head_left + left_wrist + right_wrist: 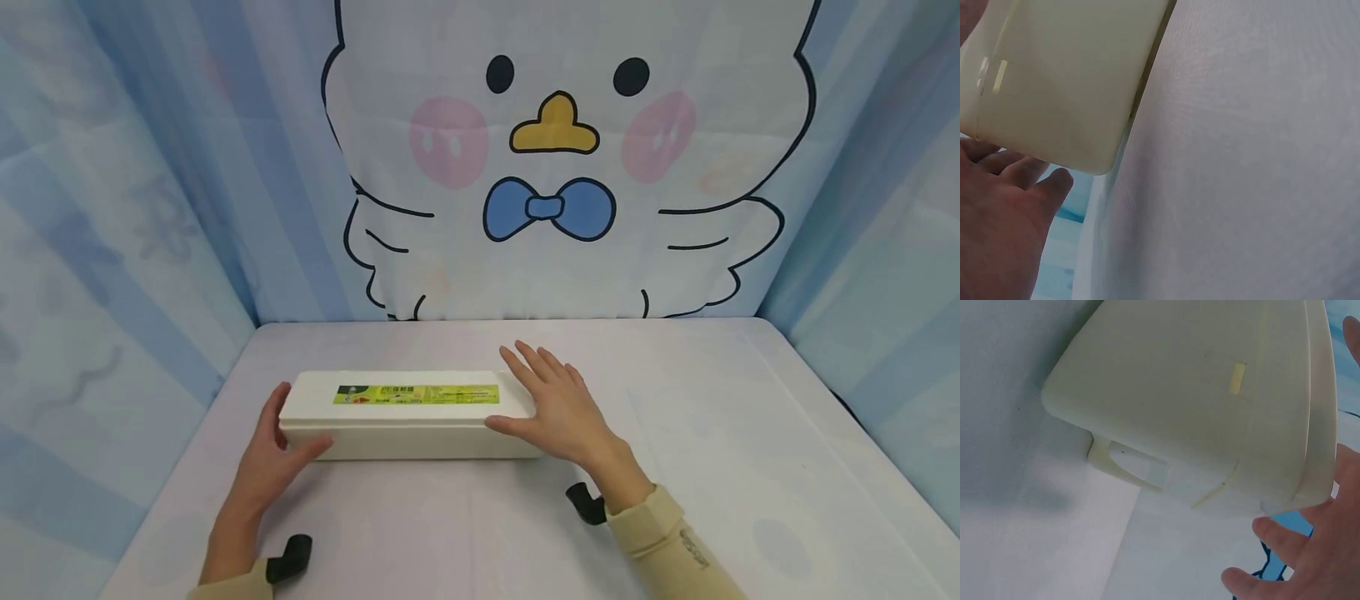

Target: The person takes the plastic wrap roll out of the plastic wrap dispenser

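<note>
A long off-white cling film box (420, 443) lies crosswise on the table, its lid down and a yellow-green label (416, 394) on top. My left hand (262, 467) is at its left end, the thumb along the front and the other fingers around the end. In the left wrist view, the fingertips are right at the box's end edge. My right hand (566, 412) spreads over the right end, thumb near the lid's front edge and fingers extended past the back. From the right wrist, a small loop-shaped tab (1129, 467) shows at the box's end.
A white cloth covers the table (420, 533). Behind it hangs a curtain (555, 275) printed with a cartoon face and blue bow tie, and more curtains close in both sides. Black wrist pieces (289, 559) stick out at both cuffs.
</note>
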`<state>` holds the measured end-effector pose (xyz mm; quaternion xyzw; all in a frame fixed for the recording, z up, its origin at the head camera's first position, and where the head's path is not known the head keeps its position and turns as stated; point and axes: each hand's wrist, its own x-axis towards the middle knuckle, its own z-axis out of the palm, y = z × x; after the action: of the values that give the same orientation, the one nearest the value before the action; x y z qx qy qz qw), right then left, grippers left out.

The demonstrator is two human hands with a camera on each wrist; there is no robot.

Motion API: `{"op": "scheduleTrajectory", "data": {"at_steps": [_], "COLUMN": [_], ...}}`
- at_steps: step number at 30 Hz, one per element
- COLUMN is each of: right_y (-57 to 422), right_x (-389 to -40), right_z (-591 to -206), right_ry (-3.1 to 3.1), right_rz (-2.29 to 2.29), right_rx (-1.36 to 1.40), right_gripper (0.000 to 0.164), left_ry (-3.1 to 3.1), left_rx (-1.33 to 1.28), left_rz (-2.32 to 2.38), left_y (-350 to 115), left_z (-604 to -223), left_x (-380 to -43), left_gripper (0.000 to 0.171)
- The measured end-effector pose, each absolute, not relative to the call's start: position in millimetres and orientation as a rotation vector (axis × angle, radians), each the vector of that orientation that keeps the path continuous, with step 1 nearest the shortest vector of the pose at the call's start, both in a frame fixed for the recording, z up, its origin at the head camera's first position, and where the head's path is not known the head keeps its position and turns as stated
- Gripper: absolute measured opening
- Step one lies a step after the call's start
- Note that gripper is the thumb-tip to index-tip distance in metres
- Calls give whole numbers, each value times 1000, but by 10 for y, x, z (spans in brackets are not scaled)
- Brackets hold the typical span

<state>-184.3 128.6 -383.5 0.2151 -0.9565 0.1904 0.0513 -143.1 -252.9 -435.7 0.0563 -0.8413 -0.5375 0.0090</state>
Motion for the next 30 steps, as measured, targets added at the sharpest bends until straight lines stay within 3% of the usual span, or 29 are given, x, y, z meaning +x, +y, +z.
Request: {"op": "scheduleTrajectory", "data": {"at_steps": [30], "right_y": [1104], "right_x": [-1955], "right_z": [-3825], "right_ry": [-3047], "right_rz": [324], "right_rx": [783], "right_gripper": [102], "left_ry": [-2636], "left_rx": [206], "left_rz": [-1688], "left_y": [-2495], "left_z": [-4396], "left_x": [-1462], "left_gripper": [112]}}
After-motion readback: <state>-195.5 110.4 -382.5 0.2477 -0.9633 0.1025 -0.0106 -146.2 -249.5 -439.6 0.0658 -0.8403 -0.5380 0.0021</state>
